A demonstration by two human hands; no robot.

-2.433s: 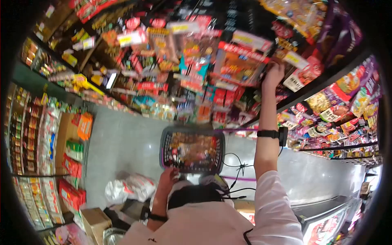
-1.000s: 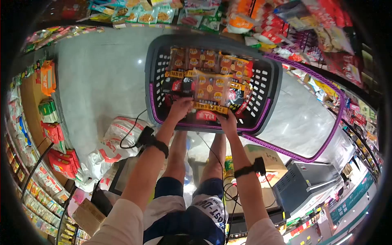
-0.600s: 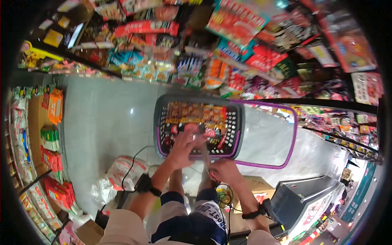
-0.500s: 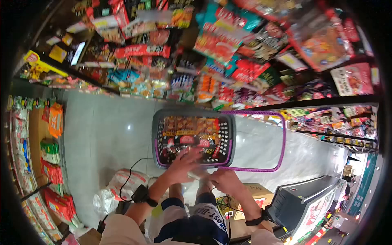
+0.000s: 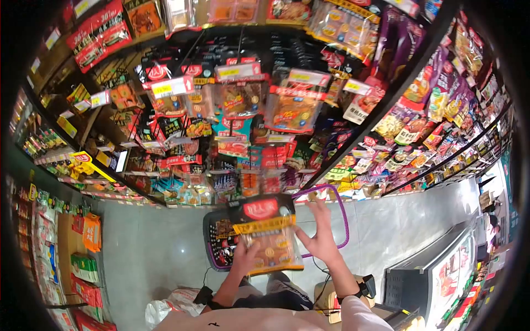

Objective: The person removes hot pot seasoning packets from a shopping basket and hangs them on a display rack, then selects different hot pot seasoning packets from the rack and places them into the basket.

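A food packet (image 5: 266, 234) with a black top, a red oval logo, a yellow-orange band and a clear lower part is held upright over the shopping basket (image 5: 207, 243). My left hand (image 5: 245, 258) grips it at its lower left, fingers behind and thumb in front. At the packet's right edge is my right hand (image 5: 322, 238), its fingers spread and the thumb close to the plastic. The dark grey basket stands on the floor, mostly covered by the packet, with its purple handle (image 5: 347, 223) folded out to the right.
Ahead rises a shelf rack of hanging packets (image 5: 240, 96) with price tags. Another shelf of bags (image 5: 84, 267) stands at the left. A grey display unit (image 5: 411, 287) is at the right. A white plastic bag (image 5: 174, 300) and a cardboard box (image 5: 337, 287) lie near my legs.
The packet is now up in my left hand above the basket, where both hands had been low by the near rim. My right hand has opened. The view has tilted up towards the shelves.
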